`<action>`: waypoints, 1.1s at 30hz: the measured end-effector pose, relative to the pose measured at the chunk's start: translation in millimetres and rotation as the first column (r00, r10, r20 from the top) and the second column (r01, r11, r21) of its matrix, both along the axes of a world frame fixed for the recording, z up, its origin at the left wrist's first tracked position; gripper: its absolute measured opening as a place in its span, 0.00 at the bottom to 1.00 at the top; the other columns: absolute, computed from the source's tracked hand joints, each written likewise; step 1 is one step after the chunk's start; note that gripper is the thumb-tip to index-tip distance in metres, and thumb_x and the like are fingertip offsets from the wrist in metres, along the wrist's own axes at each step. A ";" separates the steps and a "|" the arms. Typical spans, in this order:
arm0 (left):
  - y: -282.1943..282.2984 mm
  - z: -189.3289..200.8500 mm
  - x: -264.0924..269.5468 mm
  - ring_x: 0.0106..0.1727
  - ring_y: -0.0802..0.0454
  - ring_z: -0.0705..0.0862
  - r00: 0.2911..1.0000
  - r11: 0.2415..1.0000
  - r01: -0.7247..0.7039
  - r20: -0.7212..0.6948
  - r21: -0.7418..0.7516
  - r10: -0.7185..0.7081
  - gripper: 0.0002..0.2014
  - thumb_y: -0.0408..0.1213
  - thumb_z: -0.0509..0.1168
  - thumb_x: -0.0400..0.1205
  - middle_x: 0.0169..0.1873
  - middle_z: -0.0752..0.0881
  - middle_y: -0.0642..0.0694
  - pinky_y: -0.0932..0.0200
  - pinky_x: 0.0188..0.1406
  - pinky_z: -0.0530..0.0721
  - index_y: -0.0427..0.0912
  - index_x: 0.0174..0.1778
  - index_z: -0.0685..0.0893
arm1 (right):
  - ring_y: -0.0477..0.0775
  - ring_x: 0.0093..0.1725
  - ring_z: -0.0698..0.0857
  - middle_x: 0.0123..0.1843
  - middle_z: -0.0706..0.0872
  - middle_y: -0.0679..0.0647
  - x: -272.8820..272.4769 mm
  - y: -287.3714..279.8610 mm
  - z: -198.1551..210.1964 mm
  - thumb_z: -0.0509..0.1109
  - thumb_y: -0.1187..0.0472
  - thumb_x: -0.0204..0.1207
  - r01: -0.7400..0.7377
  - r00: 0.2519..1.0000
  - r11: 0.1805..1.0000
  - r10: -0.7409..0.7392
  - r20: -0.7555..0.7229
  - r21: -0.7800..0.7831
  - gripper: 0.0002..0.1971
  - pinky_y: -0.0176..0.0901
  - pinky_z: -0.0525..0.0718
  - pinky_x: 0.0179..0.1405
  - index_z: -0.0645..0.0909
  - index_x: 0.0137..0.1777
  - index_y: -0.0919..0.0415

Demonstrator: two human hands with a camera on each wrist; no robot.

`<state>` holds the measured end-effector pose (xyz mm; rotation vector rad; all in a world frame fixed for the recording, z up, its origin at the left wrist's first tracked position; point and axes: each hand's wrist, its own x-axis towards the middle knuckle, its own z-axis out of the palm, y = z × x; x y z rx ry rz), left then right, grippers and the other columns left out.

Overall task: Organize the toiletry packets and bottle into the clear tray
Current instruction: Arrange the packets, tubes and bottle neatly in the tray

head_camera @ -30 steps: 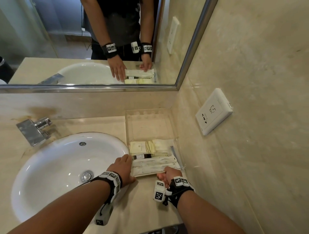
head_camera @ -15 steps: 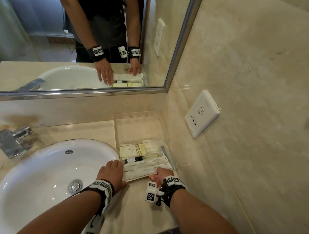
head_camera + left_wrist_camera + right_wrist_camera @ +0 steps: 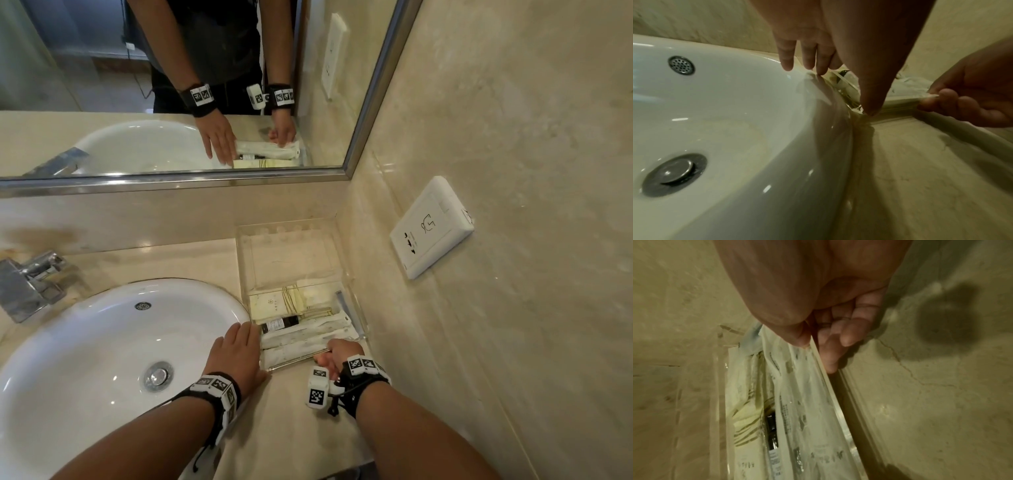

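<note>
The packets (image 3: 305, 337) and bottle (image 3: 279, 323) are already laid in the tray (image 3: 291, 253), whose near edge is pinched by the right hand (image 3: 337, 356) and whose side is touched by the straight fingers of the left hand (image 3: 236, 353).

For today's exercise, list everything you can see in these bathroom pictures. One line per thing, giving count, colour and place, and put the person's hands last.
Clear tray: one, transparent, on the counter in the corner by the side wall.
White packets: at least two, white, lying lengthwise at the tray's near end.
Cream packets: at least two, pale yellow, in the tray behind the bottle.
Bottle: one, dark with a white label, lying between the cream and white packets.
Sink: one, white, left of the tray.
Tap: one, chrome, behind the sink.
Socket plate: one, white, on the side wall.
Mirror: one, metal-framed, above the counter.
Left hand: flat against the tray's left side.
Right hand: pinches the tray's near rim.
</note>
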<state>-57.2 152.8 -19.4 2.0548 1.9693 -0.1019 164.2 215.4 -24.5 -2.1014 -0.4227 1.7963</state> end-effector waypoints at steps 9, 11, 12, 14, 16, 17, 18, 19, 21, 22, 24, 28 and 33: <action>0.3 0.3 -2.6 0.81 0.45 0.63 0.999 1.000 -0.007 0.033 -0.001 0.007 0.47 0.63 0.67 0.74 0.80 0.65 0.46 0.48 0.76 0.69 0.44 0.83 0.58 | 0.50 0.12 0.73 0.30 0.90 0.60 0.5 -1.3 -0.2 0.63 0.63 0.84 -0.049 0.989 0.997 0.056 0.140 -0.053 0.14 0.32 0.69 0.14 0.86 0.53 0.74; 0.8 1.1 -3.7 0.82 0.45 0.62 0.999 1.000 -0.006 0.034 -0.005 0.006 0.46 0.63 0.67 0.74 0.81 0.63 0.46 0.48 0.77 0.68 0.44 0.84 0.57 | 0.50 0.11 0.72 0.31 0.90 0.61 -0.5 -1.0 0.0 0.63 0.64 0.83 -0.029 0.990 0.998 0.036 0.137 -0.050 0.15 0.31 0.68 0.13 0.86 0.54 0.75; 1.4 1.4 -4.4 0.82 0.45 0.61 0.999 1.000 -0.003 0.034 -0.005 0.004 0.46 0.62 0.66 0.75 0.82 0.62 0.46 0.48 0.78 0.67 0.44 0.84 0.56 | 0.50 0.11 0.72 0.32 0.90 0.62 -1.4 -0.4 0.1 0.63 0.64 0.83 -0.020 0.991 0.999 0.025 0.132 -0.045 0.14 0.32 0.68 0.13 0.86 0.54 0.75; 3.1 2.3 -6.9 0.83 0.45 0.60 0.999 1.000 -0.004 0.037 -0.004 0.004 0.46 0.60 0.65 0.76 0.83 0.61 0.45 0.49 0.79 0.66 0.43 0.85 0.55 | 0.50 0.11 0.72 0.33 0.91 0.62 -5.6 1.9 3.3 0.63 0.64 0.83 -0.004 0.992 0.999 0.009 0.126 -0.035 0.13 0.32 0.68 0.13 0.85 0.54 0.74; 5.9 3.5 -10.0 0.83 0.45 0.60 0.999 1.000 -0.013 0.044 -0.006 0.013 0.45 0.59 0.64 0.76 0.83 0.60 0.45 0.49 0.78 0.67 0.42 0.85 0.55 | 0.50 0.12 0.74 0.33 0.91 0.62 -9.8 5.6 3.4 0.63 0.65 0.84 0.012 0.991 0.999 -0.008 0.132 -0.032 0.12 0.31 0.68 0.14 0.85 0.51 0.73; 7.4 4.4 -11.2 0.82 0.46 0.61 0.999 1.000 -0.016 0.047 -0.008 0.017 0.45 0.58 0.64 0.76 0.83 0.61 0.45 0.49 0.78 0.68 0.43 0.85 0.55 | 0.50 0.13 0.75 0.34 0.92 0.63 -12.1 6.8 5.0 0.63 0.65 0.84 0.012 0.991 0.999 -0.008 0.135 -0.032 0.11 0.32 0.69 0.14 0.84 0.49 0.72; 9.0 5.2 -11.8 0.82 0.46 0.62 0.999 1.000 -0.017 0.047 -0.009 0.018 0.44 0.58 0.65 0.76 0.82 0.61 0.46 0.50 0.77 0.69 0.43 0.85 0.55 | 0.51 0.14 0.76 0.38 0.93 0.64 -13.2 8.2 5.5 0.62 0.65 0.84 0.006 0.991 0.999 -0.001 0.137 -0.037 0.10 0.33 0.69 0.14 0.83 0.47 0.71; 10.7 5.6 -11.8 0.81 0.46 0.62 0.999 1.000 -0.016 0.045 -0.014 0.016 0.44 0.58 0.65 0.76 0.82 0.61 0.46 0.50 0.77 0.70 0.43 0.84 0.56 | 0.51 0.15 0.76 0.41 0.94 0.65 -13.7 9.5 6.8 0.62 0.65 0.84 -0.002 0.991 0.999 0.008 0.135 -0.041 0.10 0.33 0.70 0.14 0.82 0.46 0.70; 13.5 6.4 -10.8 0.81 0.46 0.63 0.999 0.999 -0.011 0.041 -0.033 0.013 0.45 0.59 0.66 0.76 0.81 0.62 0.46 0.50 0.76 0.71 0.43 0.84 0.56 | 0.50 0.15 0.76 0.46 0.94 0.65 -12.4 11.9 8.9 0.62 0.66 0.84 -0.019 0.991 0.999 0.026 0.129 -0.050 0.09 0.33 0.70 0.14 0.80 0.45 0.68; 14.6 6.1 -10.4 0.80 0.46 0.63 0.999 0.999 -0.009 0.039 -0.039 0.010 0.45 0.60 0.66 0.76 0.81 0.62 0.46 0.49 0.76 0.72 0.42 0.84 0.56 | 0.50 0.15 0.77 0.45 0.94 0.64 -11.7 13.0 8.7 0.62 0.66 0.85 -0.027 0.992 0.998 0.034 0.122 -0.059 0.08 0.34 0.72 0.14 0.80 0.47 0.68; 17.2 5.0 -10.7 0.79 0.45 0.65 0.999 0.999 0.000 0.033 -0.037 0.001 0.45 0.62 0.67 0.75 0.80 0.64 0.46 0.49 0.74 0.74 0.43 0.82 0.58 | 0.50 0.24 0.84 0.33 0.93 0.57 -10.5 13.7 8.1 0.61 0.67 0.87 -0.056 0.995 0.997 0.060 0.080 -0.060 0.11 0.38 0.81 0.19 0.79 0.62 0.72; 22.2 5.5 -13.2 0.78 0.45 0.67 1.000 1.000 0.008 0.018 -0.019 -0.007 0.44 0.64 0.67 0.75 0.79 0.66 0.46 0.49 0.72 0.75 0.44 0.81 0.60 | 0.47 0.32 0.91 0.19 0.86 0.43 -7.3 15.5 2.2 0.59 0.65 0.89 -0.068 0.997 0.998 0.068 -0.041 -0.008 0.21 0.41 0.91 0.40 0.68 0.80 0.69; 24.6 4.4 -14.0 0.77 0.45 0.68 1.000 1.000 0.004 0.010 -0.027 -0.004 0.44 0.65 0.66 0.76 0.79 0.66 0.46 0.50 0.71 0.76 0.44 0.81 0.59 | 0.43 0.23 0.89 0.18 0.84 0.43 -5.6 19.3 4.7 0.59 0.66 0.89 -0.081 0.995 0.996 0.083 -0.055 0.038 0.18 0.38 0.90 0.30 0.70 0.77 0.68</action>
